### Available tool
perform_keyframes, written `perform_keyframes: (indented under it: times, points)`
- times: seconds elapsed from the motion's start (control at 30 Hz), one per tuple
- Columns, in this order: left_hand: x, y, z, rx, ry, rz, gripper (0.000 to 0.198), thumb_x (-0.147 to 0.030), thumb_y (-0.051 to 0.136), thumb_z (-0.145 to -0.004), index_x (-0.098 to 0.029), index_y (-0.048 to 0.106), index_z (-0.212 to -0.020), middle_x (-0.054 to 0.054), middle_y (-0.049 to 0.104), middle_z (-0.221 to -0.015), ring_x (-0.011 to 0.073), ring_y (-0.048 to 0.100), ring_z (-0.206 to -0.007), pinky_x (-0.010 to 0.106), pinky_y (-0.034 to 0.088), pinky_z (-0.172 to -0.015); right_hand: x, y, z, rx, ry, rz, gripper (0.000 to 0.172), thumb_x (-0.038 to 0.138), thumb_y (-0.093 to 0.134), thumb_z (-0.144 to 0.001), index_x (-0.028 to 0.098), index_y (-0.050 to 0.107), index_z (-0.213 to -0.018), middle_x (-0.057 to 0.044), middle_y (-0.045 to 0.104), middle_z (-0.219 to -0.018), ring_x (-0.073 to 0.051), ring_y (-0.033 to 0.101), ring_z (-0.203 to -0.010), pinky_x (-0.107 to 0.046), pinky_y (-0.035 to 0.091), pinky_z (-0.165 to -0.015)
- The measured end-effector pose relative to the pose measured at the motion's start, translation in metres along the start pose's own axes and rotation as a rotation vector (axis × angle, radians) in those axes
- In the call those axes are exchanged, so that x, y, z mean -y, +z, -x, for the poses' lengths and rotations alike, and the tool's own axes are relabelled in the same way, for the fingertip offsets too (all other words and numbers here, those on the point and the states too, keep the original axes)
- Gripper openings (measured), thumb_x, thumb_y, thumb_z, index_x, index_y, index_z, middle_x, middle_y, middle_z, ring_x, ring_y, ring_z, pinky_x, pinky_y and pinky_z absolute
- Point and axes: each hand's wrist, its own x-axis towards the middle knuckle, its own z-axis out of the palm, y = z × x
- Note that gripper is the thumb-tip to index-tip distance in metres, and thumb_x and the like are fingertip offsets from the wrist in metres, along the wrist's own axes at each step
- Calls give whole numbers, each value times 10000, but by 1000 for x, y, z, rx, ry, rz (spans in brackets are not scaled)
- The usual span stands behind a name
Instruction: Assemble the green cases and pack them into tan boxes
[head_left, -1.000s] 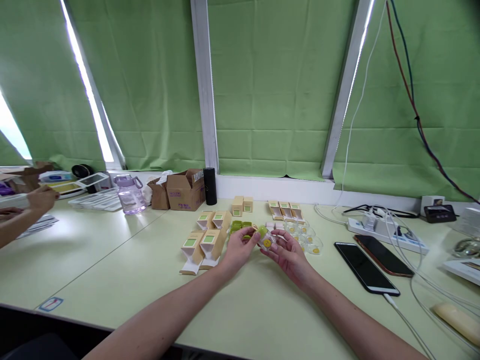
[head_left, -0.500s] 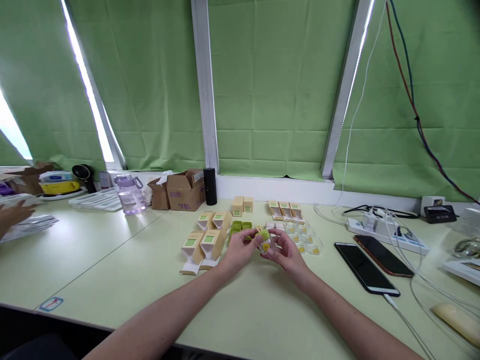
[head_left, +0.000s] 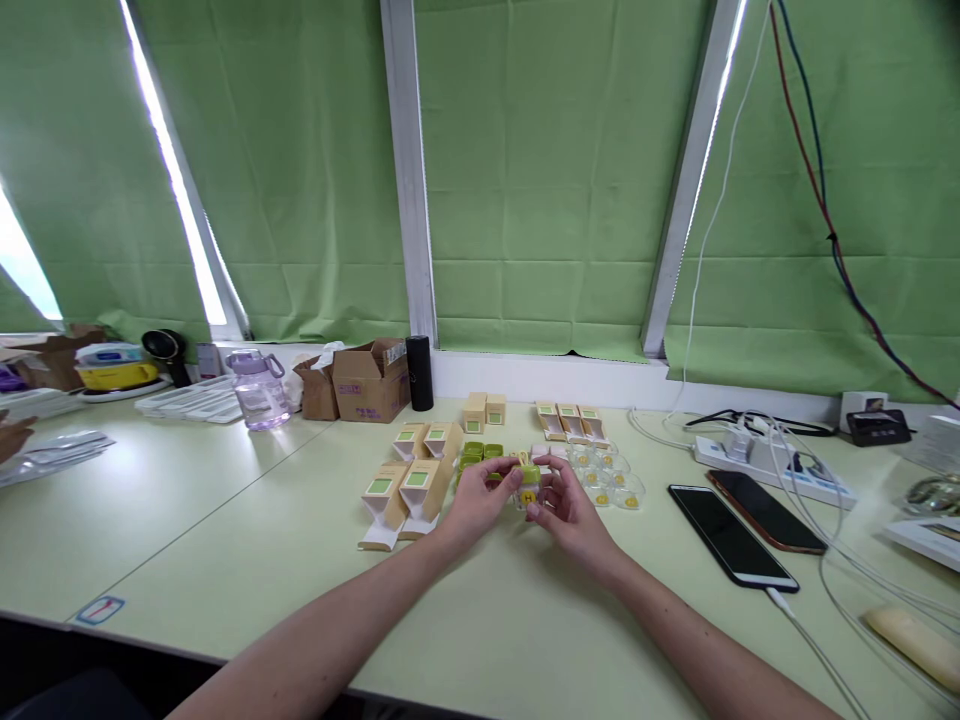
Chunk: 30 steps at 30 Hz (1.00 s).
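Between my hands is a small clear jar (head_left: 529,494) with a green lid, a pale cord loop on top and a round yellow label. My left hand (head_left: 480,492) pinches it from the left near the lid. On the other side, the fingers and thumb of my right hand (head_left: 571,502) close on its clear body. Several green lids (head_left: 471,453) lie just behind my left hand, with small pale pink-white blocks (head_left: 551,451) behind the jar. Clear containers with yellow labels (head_left: 616,480) stand in rows to the right of my right hand.
Open cream cartons (head_left: 425,480) stand left of my hands, with closed ones (head_left: 475,413) and more open ones (head_left: 568,420) farther back. Two phones (head_left: 731,535) and a power strip (head_left: 772,468) lie right. A purple bottle (head_left: 259,390) and cardboard box (head_left: 371,380) stand back left. Another person's hand (head_left: 13,437) shows far left.
The jar has turned from tilted to nearly upright, with its yellow label facing me. My right fingers have shifted slightly on it. At the far left, the other person's hand has moved toward the edge.
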Motion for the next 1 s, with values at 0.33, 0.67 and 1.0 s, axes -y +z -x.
perform_keyframes:
  times: [0.33, 0.67, 1.0]
  points:
    - [-4, 0, 5, 37, 53, 146, 606, -682, 677, -893, -147, 703, -1176, 154, 737, -1161, 242, 724, -967, 356, 598, -841, 10, 4, -3, -31, -11, -55, 580, 450, 872, -808, 320, 518, -1248, -11, 672, -1014, -193, 664, -874, -397, 587, -842]
    - [-15, -2, 15, 92, 156, -8, 561, -431, 826, -829, -226, 615, -1307, 130, 688, -1226, 278, 642, -1156, 383, 529, -928, 12, 2, -4, -85, -11, -90, 559, 466, 857, -830, 321, 521, -1253, 35, 650, -897, -185, 698, -844, -412, 590, -908]
    - [-10, -1, 12, 53, 196, -89, 457, -353, 823, -839, -245, 704, -1267, 116, 711, -1228, 267, 658, -1128, 384, 557, -933, 12, -1, -7, -85, -12, -84, 518, 481, 888, -786, 306, 586, -1169, 3, 712, -933, -206, 716, -842, -397, 577, -870]
